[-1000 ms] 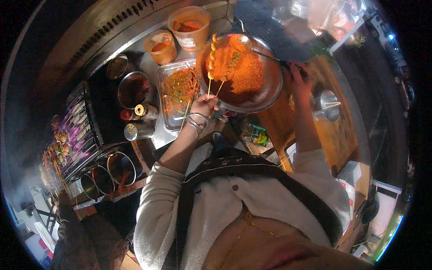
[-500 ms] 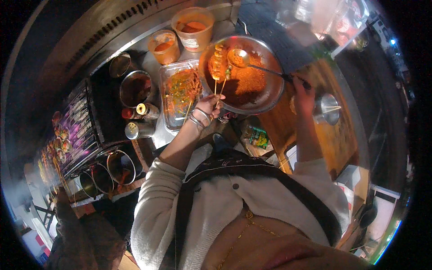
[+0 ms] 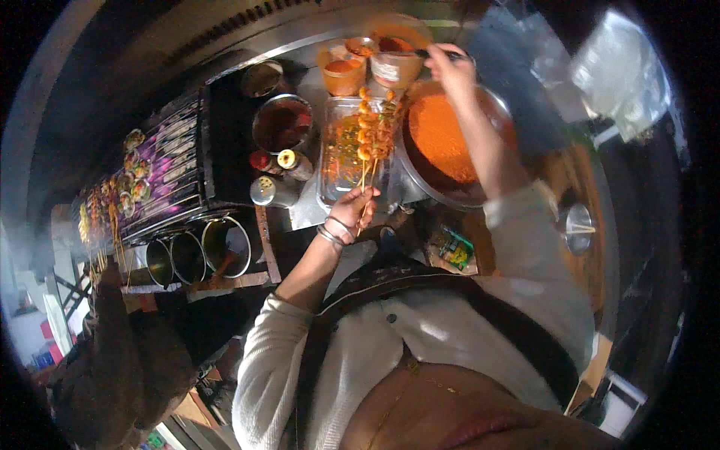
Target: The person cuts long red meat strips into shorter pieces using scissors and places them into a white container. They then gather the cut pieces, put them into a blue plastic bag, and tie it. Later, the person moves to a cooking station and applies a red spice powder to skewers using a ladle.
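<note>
My left hand point(image 3: 355, 210) is closed around the sticks of skewers point(image 3: 364, 124), with pieces of food threaded on their upper ends. These are above a clear rectangular tray point(image 3: 325, 161) that holds sauced food with green bits. At the upper right, my right hand point(image 3: 454, 69) grips the dark handle of a ladle point(image 3: 361, 47). The ladle's bowl is over a small plastic tub point(image 3: 344, 81) of red-orange seasoning. A larger tub point(image 3: 387, 73) stands beside it, under the handle. Below my right forearm is a wide metal bowl point(image 3: 504, 127) of orange-red powder.
On the left, a smoking grill point(image 3: 169, 157) carries shells and skewers, with a person's dark sleeve point(image 3: 112, 315) near it. Shaker jars point(image 3: 274, 193) and metal pots point(image 3: 282, 124) stand between grill and tray. A metal cup point(image 3: 579, 225) is on the wooden board at right.
My right hand has carried the ladle from the powder bowl up and left to the tubs. The skewers in my left hand have moved from over the bowl to over the tray.
</note>
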The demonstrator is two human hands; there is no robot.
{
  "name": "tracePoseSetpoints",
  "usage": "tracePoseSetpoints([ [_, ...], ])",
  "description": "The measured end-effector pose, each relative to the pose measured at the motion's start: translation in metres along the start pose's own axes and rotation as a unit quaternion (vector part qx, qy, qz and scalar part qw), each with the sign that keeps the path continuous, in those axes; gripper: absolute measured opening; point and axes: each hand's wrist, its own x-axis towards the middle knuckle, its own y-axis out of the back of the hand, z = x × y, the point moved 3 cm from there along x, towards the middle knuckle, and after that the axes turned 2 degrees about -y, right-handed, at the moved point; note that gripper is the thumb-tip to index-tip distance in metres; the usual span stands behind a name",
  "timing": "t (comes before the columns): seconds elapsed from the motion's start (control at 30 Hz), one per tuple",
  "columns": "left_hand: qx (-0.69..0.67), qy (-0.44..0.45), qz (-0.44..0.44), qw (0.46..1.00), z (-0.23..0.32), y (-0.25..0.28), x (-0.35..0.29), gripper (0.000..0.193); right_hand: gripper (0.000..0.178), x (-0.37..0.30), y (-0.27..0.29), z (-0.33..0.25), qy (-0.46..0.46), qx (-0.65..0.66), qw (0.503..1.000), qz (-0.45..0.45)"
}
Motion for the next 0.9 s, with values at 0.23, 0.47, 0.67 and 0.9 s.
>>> tracePoseSetpoints([
  [0.23, -0.025, -0.070, 0.037, 0.997, 0.013, 0.027, -0.027, 0.017, 0.043, 0.079, -0.126, 0.067, -0.010, -0.301, 0.953, -0.043],
  [0.47, -0.084, -0.079, -0.006, 0.993, 0.019, 0.029, -0.026, 0.019, 0.032, 0.059, -0.101, 0.042, 0.059, -0.224, 0.973, 0.007],
  [0.67, -0.033, -0.009, -0.034, 0.999, 0.022, 0.006, 0.004, 0.018, 0.021, -0.034, 0.017, -0.021, 0.019, -0.044, 0.998, 0.042],
  [0.9, 0.053, 0.041, -0.134, 0.989, 0.017, -0.048, 0.060, 0.021, 0.012, -0.103, 0.134, -0.045, 0.101, -0.070, 0.988, 0.095],
])
